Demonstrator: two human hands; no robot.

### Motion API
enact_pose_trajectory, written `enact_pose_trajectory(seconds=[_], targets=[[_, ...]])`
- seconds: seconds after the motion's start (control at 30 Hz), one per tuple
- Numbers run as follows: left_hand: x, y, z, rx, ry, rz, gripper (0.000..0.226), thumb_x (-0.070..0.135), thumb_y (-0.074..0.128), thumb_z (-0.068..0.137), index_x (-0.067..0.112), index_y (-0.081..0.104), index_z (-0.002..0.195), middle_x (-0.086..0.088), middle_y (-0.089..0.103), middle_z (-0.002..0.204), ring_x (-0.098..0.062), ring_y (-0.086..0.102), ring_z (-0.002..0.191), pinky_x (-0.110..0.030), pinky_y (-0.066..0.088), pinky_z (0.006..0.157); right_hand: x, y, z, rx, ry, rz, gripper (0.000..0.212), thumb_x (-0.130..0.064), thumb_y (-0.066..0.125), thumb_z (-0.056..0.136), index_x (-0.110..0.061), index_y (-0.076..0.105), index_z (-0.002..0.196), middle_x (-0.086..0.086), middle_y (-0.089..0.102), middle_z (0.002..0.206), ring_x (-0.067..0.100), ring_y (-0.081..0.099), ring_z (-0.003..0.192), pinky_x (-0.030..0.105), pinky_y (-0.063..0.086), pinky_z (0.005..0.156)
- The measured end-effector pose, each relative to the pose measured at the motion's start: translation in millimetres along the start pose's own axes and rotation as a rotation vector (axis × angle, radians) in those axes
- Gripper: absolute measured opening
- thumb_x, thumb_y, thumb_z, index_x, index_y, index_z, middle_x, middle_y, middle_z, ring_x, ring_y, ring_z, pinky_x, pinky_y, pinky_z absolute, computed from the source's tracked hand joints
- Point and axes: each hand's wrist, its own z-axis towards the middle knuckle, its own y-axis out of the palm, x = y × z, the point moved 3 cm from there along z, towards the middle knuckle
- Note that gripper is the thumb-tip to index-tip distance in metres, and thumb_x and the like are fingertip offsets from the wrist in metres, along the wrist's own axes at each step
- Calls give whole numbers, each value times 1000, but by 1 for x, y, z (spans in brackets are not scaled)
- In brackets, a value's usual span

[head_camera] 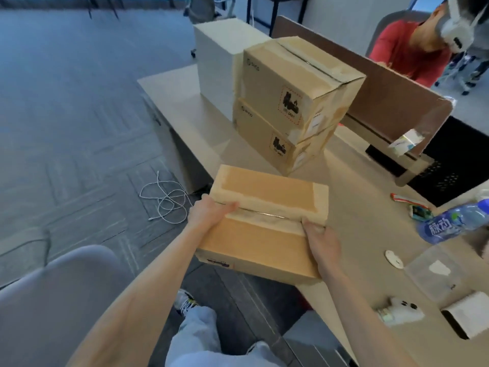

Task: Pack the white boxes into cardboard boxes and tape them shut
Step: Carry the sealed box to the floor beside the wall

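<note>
Head view. Pale desk (357,197) running from lower right toward upper left, brown divider panel (391,86) along its far side, grey carpet floor (66,115) to the left with a loose white cable (164,200) lying near the desk's end. Seated beyond the divider: a person in a red top (404,51). Open floor wide on the left; grey chair back (53,287) at lower left. On the desk's right part: water bottle (449,223) on its side, clear plastic tub (439,271), small white box (468,316). Farther along, two closed cartons stacked, upper carton (299,78) on lower carton (277,139), large white block (217,56) just behind them. Cardboard box (264,229) at the desk's near edge, its near part overhanging, flaps closed, wrinkled pale tape along the centre seam and top edges, red print on the near face. Left hand (209,213) gripping its left end, fingers over the top at the seam; right hand (321,242) gripping the right end likewise.
</note>
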Motion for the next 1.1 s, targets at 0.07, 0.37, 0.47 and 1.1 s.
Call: enact_pose_trajectory(seconds=[0.07,0.37,0.47,1.1], targets=[[-27,-13,4,26,-20,-52,99,83,58,61,16,47,133,-7,59,128,-32,55,117,-43,45,98,-17,19,-2,-20,-69,-34,42,-54,56,92,-17,59,113,5,64,117,30,58,110,37,45,91],[-117,-131,40,305,-97,-227,72,70,50,83,12,55,124,-11,64,118,-34,60,110,-46,48,96,-135,150,-1,-238,-290,-256,42,-38,25,107,-12,57,104,6,57,99,25,53,93,34,38,80],[-144,-184,63,432,-125,-253,51,49,46,96,6,58,122,-18,65,116,-36,61,108,-45,47,94,-190,208,4,-291,-383,-289,48,-36,25,107,-6,62,106,12,62,103,31,56,97,36,41,83],[-216,-427,289,745,-369,-280,37,25,35,105,8,67,95,-10,64,88,-24,55,79,-30,35,60,-463,542,100,-525,-515,-301,46,-38,31,104,-9,66,108,18,65,117,35,58,103,42,45,89]])
